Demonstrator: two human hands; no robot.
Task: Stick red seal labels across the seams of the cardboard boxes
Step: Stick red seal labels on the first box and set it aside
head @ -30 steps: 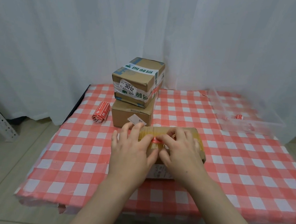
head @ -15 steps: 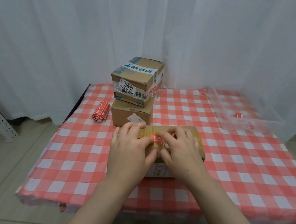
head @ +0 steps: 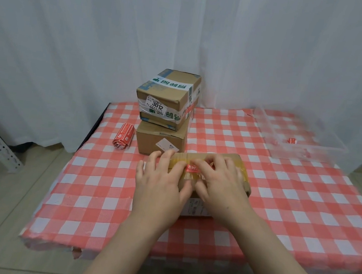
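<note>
A person leans over a table (head: 305,199) covered in a red and white checked cloth, both hands on a cardboard box (head: 243,175) lying near the middle of it. The left hand (head: 159,187) is spread flat on the left end of the box, fingers straight and apart. The right hand (head: 221,188) lies over the top of the box just beside it, fingers stretched out and pressing down, thumb along the near side. Between the two forefingers a red label (head: 192,168) sits on the taped top of the box, with fingertips touching it from both sides.

Just behind this box stands a stack of two more: a plain lower box (head: 161,139) and an upper box (head: 169,98) with green-printed tape, set a little askew. To the left of the stack lies a roll of red labels (head: 123,136). At the far right corner sits a clear plastic tray (head: 326,144) with a small red piece (head: 291,141) inside. A white curtain (head: 97,33) hangs behind.
</note>
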